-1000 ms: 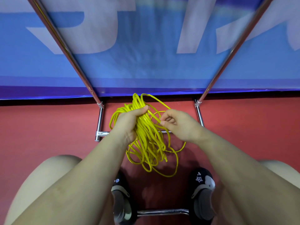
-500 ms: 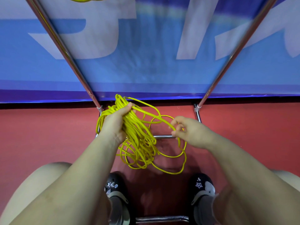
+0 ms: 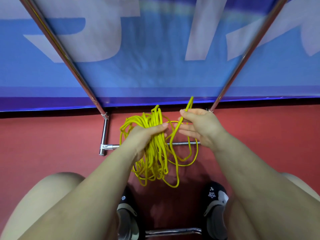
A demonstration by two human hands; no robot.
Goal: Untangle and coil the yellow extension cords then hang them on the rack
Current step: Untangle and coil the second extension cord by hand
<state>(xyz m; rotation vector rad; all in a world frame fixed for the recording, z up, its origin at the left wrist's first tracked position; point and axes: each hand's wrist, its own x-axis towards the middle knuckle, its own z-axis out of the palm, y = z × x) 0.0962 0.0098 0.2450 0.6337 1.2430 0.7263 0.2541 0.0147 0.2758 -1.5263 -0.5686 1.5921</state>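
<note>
- Bright yellow tangled extension cord between the fingers of both hands.
- Blue fabric banner with pale lettering beyond the fingers.
- Red floor beneath.

Our forearms and knees are bare, with no sleeves or trouser legs showing. On our feet we wear black clog-style shoes with grey straps: the left shoe carries a small round charm, the right shoe a white star charm. Our fingers have short, unpainted nails.

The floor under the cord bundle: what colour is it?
Red floor, seen in the head view, the only one.
</note>
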